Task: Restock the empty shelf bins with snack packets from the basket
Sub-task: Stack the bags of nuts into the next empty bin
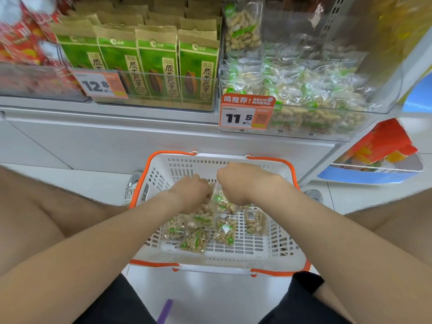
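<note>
Head view is showing red snack bags sitting blurred at the far left of the shelf. Just right of them, green seed packets are standing upright in a row behind a clear front, and the 12.8 tag is hanging at the left end of that front.

Lower down, a white basket with an orange rim is sitting on the pale floor against the shelf base, between the person's bare knees. The left hand is reaching down into it, fingers bending into the snacks. Its fingertips are hidden, so I cannot tell whether its grip is holding anything. Loose peanut packets are lying on the basket's bottom, mostly left and middle.

The right hand is hovering just beside the left, knuckles up. Its grip is pinching narrow on the top of a clear packet, which is hanging under the fist and touching the heap.

Up on the shelf, right of the seed packets, the clear bin is holding a pile of bagged peanuts, with the 11.5 tag hanging on its left front. At the far right, an orange bag is lying in a lower rack.
</note>
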